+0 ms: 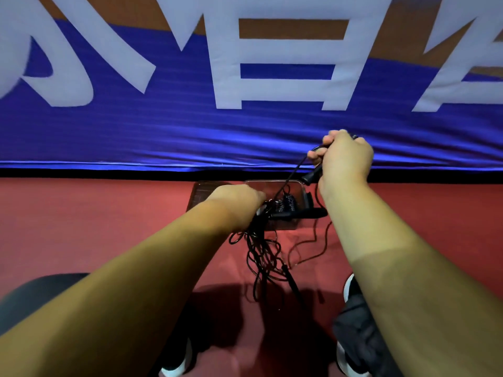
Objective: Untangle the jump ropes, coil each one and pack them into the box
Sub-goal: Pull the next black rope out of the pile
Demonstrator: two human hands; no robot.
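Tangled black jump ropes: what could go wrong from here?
The right grip holds one thin black cord taut against the bundle in the left grip, which could tighten knots in the tangled black jump ropes. The pull could also drag the coiled black rope out of the clear plastic box.

The left hand (pixel 236 198) and right hand (pixel 344 156) are bare, and so are both forearms (pixel 394 254). Dark, creased trousers (pixel 362 330) cover the legs. The shoes (pixel 177 363) are black with white soles
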